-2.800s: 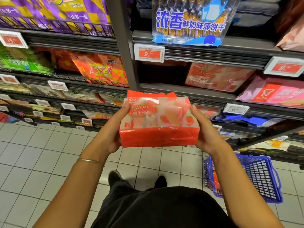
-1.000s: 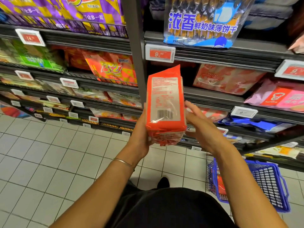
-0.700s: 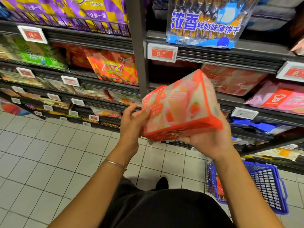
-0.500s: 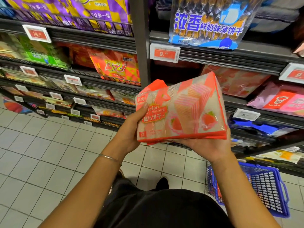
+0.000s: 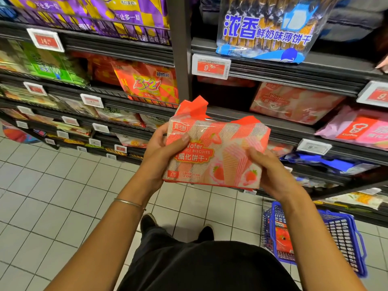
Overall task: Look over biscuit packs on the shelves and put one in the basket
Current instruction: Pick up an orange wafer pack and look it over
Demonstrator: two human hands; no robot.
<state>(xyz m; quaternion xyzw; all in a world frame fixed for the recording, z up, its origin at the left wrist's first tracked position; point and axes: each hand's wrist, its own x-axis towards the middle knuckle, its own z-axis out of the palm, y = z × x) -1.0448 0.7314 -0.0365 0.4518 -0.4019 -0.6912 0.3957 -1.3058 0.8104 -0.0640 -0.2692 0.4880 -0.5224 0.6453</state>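
- white-framed red price tag (image 5: 211, 66), shows 9
- pale square-tiled floor (image 5: 52, 196), grey grout lines
- dark grey metal upright post (image 5: 179, 49)
- 2 black shoes (image 5: 148, 220) on tiles

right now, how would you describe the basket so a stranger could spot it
Start at the dark shelves on the right and drop to the tiled floor at their foot. The basket stands there, right of the person's shoes. It is the only blue mesh thing down there, with a red pack inside.
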